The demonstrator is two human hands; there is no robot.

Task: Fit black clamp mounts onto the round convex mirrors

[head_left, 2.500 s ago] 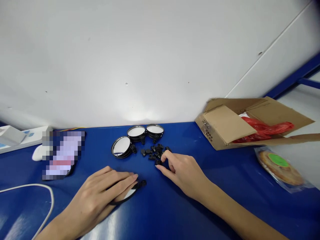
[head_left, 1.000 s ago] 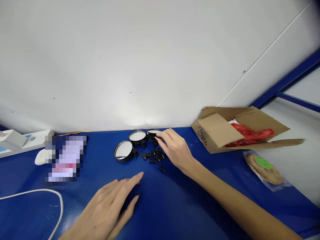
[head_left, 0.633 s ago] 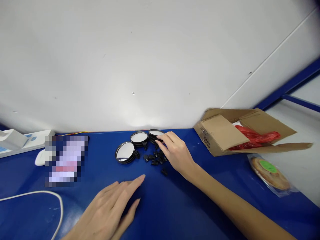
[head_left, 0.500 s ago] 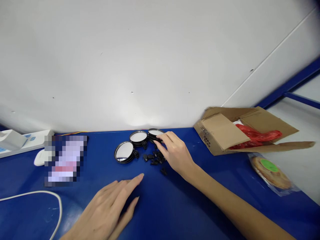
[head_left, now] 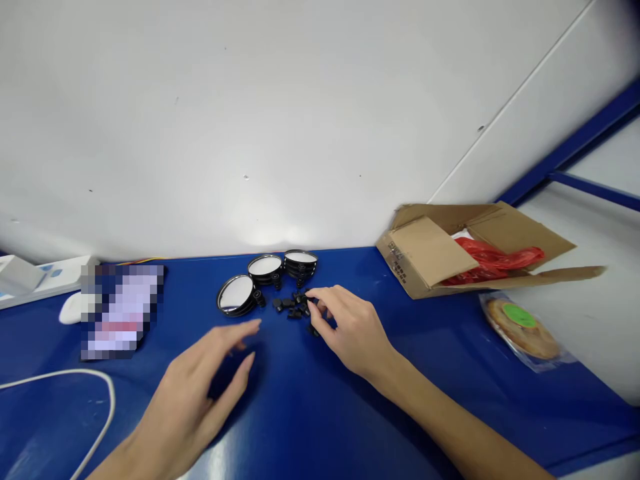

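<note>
Three short stacks of round, black-rimmed mirrors stand near the wall: a left stack, a middle stack and a right stack. Each has small black swivel mounts at its side. In front of them lies a loose heap of small black parts. My right hand reaches into the heap's right side, thumb and index finger pinched close around a small black part, partly hidden by the fingertips. My left hand hovers over the blue table in front of the mirrors, thumb and fingers apart, holding nothing.
On the right, an open cardboard box holds a red plastic bag. Near it lies a wrapped round pastry. At left are a blurred phone, a white mouse-like object and a white cable.
My right hand has moved from the right mirror stack down toward me to the small black parts. My left hand's thumb and fingers have spread wider. The camera view has shifted slightly.
</note>
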